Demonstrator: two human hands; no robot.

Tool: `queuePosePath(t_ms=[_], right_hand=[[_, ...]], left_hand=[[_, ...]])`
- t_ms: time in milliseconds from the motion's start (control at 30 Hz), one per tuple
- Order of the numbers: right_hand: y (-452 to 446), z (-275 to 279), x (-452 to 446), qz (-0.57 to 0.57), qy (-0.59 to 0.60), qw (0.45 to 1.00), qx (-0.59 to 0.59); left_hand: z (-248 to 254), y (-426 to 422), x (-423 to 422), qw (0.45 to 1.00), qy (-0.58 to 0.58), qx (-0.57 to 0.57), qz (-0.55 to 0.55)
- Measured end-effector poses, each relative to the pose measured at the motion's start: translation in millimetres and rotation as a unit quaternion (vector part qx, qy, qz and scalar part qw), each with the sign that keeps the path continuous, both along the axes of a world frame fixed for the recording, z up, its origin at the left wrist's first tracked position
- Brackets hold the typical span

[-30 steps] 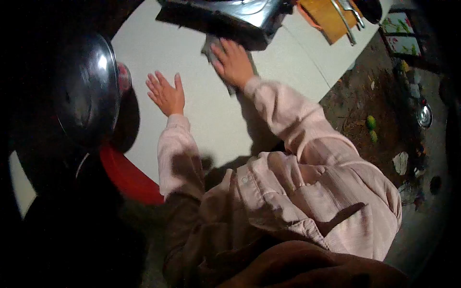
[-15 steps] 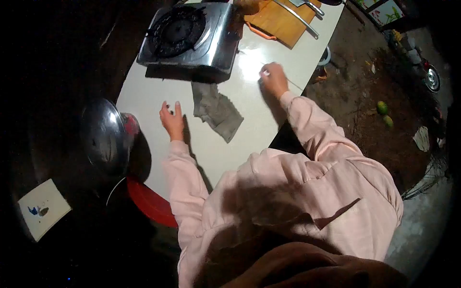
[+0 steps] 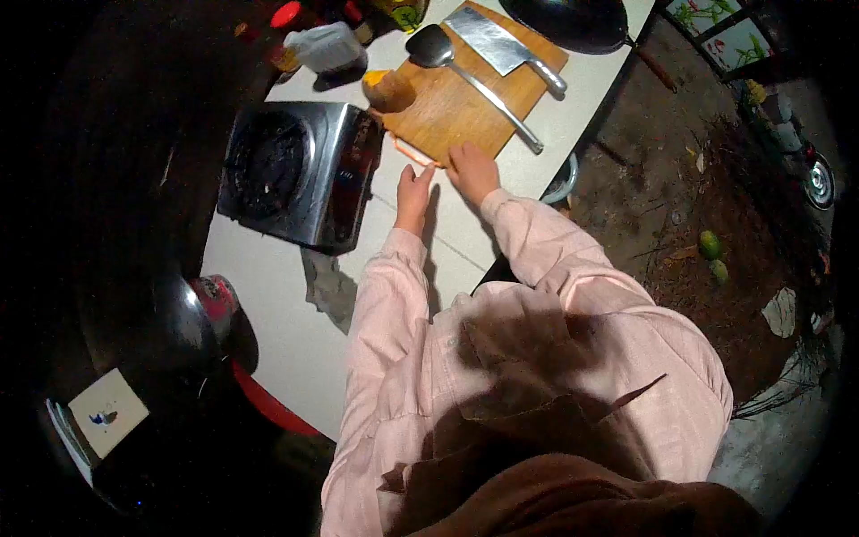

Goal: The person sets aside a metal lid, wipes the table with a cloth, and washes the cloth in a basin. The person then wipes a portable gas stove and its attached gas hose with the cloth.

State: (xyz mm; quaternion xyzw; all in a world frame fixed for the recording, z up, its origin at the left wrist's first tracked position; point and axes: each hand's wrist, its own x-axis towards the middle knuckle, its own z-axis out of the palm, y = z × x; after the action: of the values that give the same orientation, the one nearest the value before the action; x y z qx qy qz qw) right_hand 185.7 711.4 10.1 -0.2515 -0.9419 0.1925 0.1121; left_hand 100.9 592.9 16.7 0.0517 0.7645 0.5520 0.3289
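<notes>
Left hand [image 3: 413, 199] and right hand [image 3: 474, 172] had come together at the cutting board's [image 3: 434, 100] near corner, right fingers on it, left beside the orange handle [image 3: 412, 150]; whether either gripped, I couldn't tell. Beneath a spatula [image 3: 483, 96] and cleaver [image 3: 490, 43], the board lay near the tabletop's [image 3: 286, 309] right edge.

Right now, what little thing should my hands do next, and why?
Maybe get a snug hold of the board and keep it flat. Your left hand is by its orange handle, your right hand is at its corner, and the cleaver and spatula lie unheld on top, so tilting might slide them.
</notes>
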Motion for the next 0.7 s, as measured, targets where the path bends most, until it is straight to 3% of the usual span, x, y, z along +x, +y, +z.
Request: queuePosePath(t_ms=[67,233,300,700], right_hand=[[5.9,5.9,3.7,0.013,0.009,1.000,-0.022],[17.8,25.4,4.2,0.034,-0.026,0.998,-0.055],[24.6,21.0,3.5,0.036,-0.026,0.997,-0.059],[59.8,-2.8,-7.7,0.047,-0.026,0.998,-0.037]], left_hand=[[12.1,23.9,2.5,0.992,-0.102,0.069,0.025],[21.8,47.6,2.9,0.983,-0.149,0.071,0.081],[21.7,52.2,1.0,0.962,-0.227,0.099,0.119],[19.7,88.4,-6.8,0.954,-0.226,0.151,0.129]])
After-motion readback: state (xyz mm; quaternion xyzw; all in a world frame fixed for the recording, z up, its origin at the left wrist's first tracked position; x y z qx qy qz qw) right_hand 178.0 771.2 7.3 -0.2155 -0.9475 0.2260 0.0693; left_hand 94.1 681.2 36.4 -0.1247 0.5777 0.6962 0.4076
